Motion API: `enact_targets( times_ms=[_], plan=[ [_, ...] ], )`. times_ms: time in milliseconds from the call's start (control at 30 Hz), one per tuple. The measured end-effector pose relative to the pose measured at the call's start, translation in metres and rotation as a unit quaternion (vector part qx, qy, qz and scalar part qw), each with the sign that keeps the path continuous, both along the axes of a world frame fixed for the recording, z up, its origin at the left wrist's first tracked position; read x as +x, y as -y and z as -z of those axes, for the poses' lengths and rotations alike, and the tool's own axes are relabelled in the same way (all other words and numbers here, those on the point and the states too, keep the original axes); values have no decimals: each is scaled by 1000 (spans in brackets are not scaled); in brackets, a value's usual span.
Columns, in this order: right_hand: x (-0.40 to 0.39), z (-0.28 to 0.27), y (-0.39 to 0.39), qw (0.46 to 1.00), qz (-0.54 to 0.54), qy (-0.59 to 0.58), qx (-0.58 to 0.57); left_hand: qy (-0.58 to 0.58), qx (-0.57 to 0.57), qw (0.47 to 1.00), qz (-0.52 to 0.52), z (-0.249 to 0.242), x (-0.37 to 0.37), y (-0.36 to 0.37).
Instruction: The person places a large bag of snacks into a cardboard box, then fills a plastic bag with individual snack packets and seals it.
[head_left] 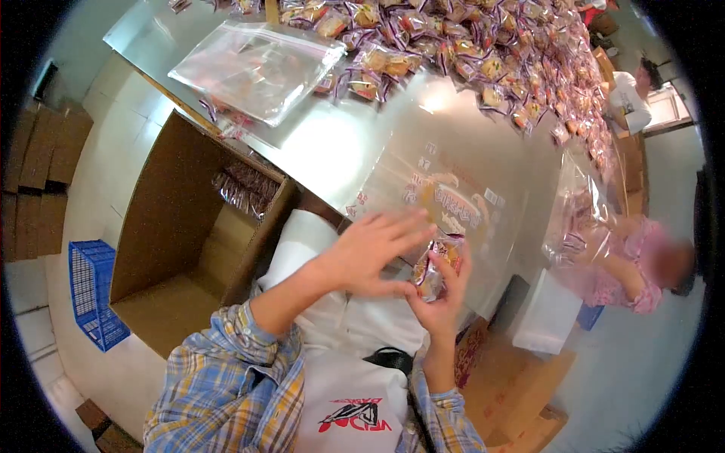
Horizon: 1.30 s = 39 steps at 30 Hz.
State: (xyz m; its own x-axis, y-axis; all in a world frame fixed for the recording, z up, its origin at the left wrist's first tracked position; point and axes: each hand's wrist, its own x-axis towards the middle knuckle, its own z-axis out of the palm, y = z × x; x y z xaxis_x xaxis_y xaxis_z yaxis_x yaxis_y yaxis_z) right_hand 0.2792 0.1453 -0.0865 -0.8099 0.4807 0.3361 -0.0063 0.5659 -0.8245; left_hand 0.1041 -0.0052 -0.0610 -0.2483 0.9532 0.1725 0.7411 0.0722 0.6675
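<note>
My right hand (447,291) grips a small clear-wrapped snack packet (429,275) with purple edges, fingers on its right side and thumb underneath. Just left of it, my left hand (377,253) is open, slightly blurred, its fingers stretched over the top of the packet. Beyond both hands a large clear plastic bag with printed lettering (453,204) lies flat on the metal table (317,155).
A heap of wrapped snacks (483,60) covers the table's far side, beside clear bags (257,68). At left stand an open carton (162,204) holding some packets and a blue crate (94,294). A person in pink (642,264) handles a filled clear bag (578,215) at right.
</note>
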Motion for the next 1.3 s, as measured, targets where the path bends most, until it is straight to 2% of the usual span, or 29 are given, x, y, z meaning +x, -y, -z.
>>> enact_targets(
  times_ms=[67, 100, 200, 233, 333, 367, 467, 567, 700, 800, 900, 967, 1067, 1200, 1233, 1300],
  plan=[
    [-1, -7, -8, 999, 11, 36, 17, -91, -50, 992, -68, 16, -12, -5],
    [0, -10, -10, 999, 2, 43, 14, -158, -79, 979, -99, 45, -17, -1],
    [9, -10, -5, 995, -41, 72, -46, -248, -131, 949, -142, 50, -25, 3],
    [9, -9, -3, 995, -63, 83, -5, -225, -129, 951, -168, 42, -23, 4],
    [4, -12, 5, 990, -96, 103, -19, -244, -139, 948, -150, 40, -27, 2],
    [4, -10, 6, 988, -101, 111, -32, -235, -106, 956, -139, 41, -28, 3],
    [3, -15, 6, 985, -106, 136, -6, -225, -93, 968, -57, 44, -27, 6],
    [6, -26, 3, 981, -94, 165, -46, -159, -91, 981, -69, 36, -24, 7],
    [4, -42, -1, 970, -167, 168, -57, -85, -67, 991, -85, 27, -25, 10],
    [-2, -55, 4, 962, -207, 173, -47, -3, -102, 989, -104, 20, -27, 9],
    [-6, -70, 11, 953, -242, 177, -32, 2, -23, 980, -198, 26, -19, 10],
    [-5, -79, 14, 946, -266, 177, -58, 39, -12, 976, -213, 28, -18, 10],
    [-8, -64, 13, 952, -245, 167, -69, 92, 1, 969, -228, 13, -23, 14],
    [-12, -50, 9, 953, -138, 226, 148, 201, 82, 939, -266, 16, -16, 18],
    [-12, -48, 8, 962, -122, 227, 95, 173, 94, 942, -272, 18, -14, 18],
    [-11, -56, 7, 956, -148, 252, -1, 219, 93, 931, -276, 15, -12, 22]
  ],
)
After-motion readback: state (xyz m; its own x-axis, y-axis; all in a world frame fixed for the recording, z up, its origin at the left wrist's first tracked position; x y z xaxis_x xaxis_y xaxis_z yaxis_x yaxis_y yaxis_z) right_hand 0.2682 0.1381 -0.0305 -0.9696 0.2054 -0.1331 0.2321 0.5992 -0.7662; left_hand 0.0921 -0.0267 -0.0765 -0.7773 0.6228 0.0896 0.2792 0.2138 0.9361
